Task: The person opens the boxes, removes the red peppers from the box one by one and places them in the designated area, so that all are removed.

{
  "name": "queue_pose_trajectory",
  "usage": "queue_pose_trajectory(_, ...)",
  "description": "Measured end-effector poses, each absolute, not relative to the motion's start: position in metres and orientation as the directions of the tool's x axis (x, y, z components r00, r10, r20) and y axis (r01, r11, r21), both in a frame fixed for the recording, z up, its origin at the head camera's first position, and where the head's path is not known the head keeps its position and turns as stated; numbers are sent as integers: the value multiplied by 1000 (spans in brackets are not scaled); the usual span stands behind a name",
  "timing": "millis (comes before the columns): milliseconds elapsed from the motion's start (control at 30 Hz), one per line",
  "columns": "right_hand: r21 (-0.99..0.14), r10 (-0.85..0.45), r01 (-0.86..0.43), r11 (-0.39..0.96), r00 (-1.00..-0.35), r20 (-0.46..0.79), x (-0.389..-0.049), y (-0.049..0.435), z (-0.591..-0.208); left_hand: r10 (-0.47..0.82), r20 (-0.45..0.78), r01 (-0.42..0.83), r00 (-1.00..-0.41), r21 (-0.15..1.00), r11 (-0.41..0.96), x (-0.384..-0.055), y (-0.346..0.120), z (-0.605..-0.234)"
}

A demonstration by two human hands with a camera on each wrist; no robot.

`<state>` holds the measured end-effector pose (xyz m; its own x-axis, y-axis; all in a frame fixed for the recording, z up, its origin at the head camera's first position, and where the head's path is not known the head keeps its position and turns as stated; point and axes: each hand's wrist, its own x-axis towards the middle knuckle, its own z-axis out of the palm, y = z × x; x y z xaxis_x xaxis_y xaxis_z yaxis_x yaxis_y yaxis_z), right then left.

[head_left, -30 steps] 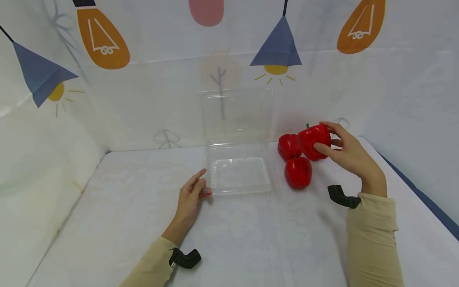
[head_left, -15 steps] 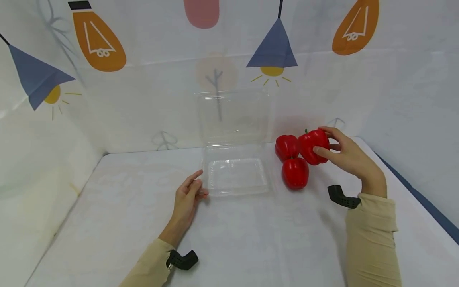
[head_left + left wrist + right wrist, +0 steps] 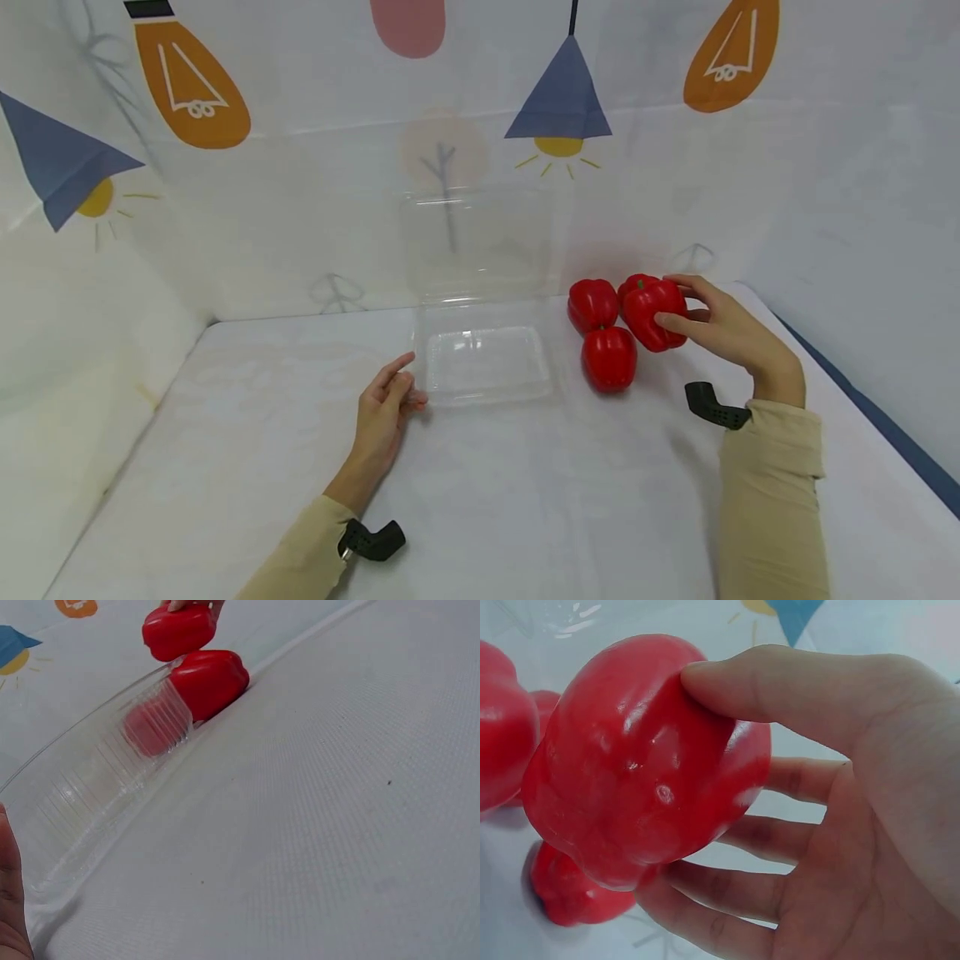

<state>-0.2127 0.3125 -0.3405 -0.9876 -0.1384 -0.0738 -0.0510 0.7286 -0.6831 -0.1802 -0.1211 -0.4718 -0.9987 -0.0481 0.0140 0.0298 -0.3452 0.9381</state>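
My right hand grips a red bell pepper, thumb on the near side and fingers round the far side. The right wrist view shows this pepper close up, raised above the table. Three more red bell peppers are grouped by it: one at the back left, one in front, and one partly hidden behind the held pepper. To their left stands a clear plastic clamshell box, its lid upright at the back. My left hand touches the box's left side with relaxed fingers.
A white cloth covers the table. Behind it rises a white curtain printed with lamps and bulbs, close to the box lid and the peppers. The table's right edge runs beyond my right hand.
My right hand has drawn the held bell pepper slightly towards me and to the right of the others, and a pepper behind it now shows. The left hand stays at the box.
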Motion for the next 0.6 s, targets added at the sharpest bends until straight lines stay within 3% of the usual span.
queue_pose_trajectory(600,-663,-146,46,747,-962,-231,-217,329,-353,-34,29,40,-999,923,-383,-187,-125,-470)
